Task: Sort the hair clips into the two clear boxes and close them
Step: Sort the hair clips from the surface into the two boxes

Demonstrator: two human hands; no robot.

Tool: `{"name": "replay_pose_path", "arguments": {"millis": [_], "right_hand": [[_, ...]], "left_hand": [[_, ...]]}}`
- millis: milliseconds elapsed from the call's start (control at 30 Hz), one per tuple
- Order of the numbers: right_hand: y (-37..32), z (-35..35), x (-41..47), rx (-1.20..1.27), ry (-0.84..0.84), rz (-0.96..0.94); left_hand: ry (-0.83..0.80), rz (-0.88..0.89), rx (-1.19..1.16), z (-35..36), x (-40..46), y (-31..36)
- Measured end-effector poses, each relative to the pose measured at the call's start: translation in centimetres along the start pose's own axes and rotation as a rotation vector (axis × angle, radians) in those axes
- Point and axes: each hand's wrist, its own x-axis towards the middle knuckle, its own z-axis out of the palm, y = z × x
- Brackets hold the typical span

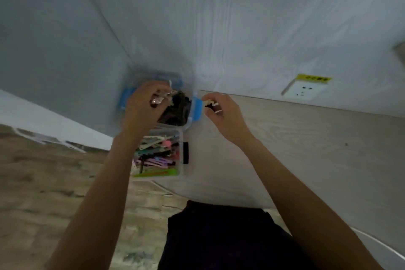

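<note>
Two clear boxes stand at the table's left corner. The far box (195, 109) has blue latches and holds dark hair clips (177, 108). The near box (181, 152) is open and full of colourful flat clips (156, 153). My left hand (143, 105) hovers over the far box, its fingers closed on a shiny pinkish clip (158, 100). My right hand (221, 114) is just right of the far box's blue latch, pinching a small cream and dark clip (209, 103). A black clip (185, 152) lies on the table beside the near box.
The pale wooden table (306, 149) runs to the right along a white wall with a socket (303, 91). The floor (43, 193) lies to the left below the table's edge. Dark clothing (219, 237) fills the bottom centre.
</note>
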Motion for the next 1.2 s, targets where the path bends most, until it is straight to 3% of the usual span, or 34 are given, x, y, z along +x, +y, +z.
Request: {"name": "replay_pose_path", "arguments": {"millis": [233, 367, 533, 733, 867, 1133, 1200], "right_hand": [[-4.7, 4.0, 4.7, -0.159, -0.140, -0.150], [-4.5, 5.1, 4.9, -0.366, -0.118, -0.226], [-3.4, 8.7, 4.7, -0.478, -0.211, -0.349], [-5.6, 12.0, 8.4, -0.568, -0.315, -0.362], [-5.2, 11.6, 9.9, -0.679, -0.415, -0.366], [-3.3, 7.0, 9.5, -0.772, -0.365, -0.480], [-3.4, 6.5, 9.4, -0.727, -0.347, -0.432]], "left_hand": [[-0.111, -0.158, 0.002, -2.0, 0.0, -4.0], [-0.044, -0.138, 0.077, -2.3, -0.9, -5.9], [0.030, -0.213, 0.098, -2.7, -2.1, -7.5], [-0.051, -0.327, 0.092, -2.2, -3.0, -8.0], [-0.088, -0.402, 0.036, -2.0, -3.1, -8.2], [-0.104, -0.387, 0.090, -1.9, -2.9, -8.6], [-0.090, -0.384, 0.086, -1.8, -3.0, -8.5]]}}
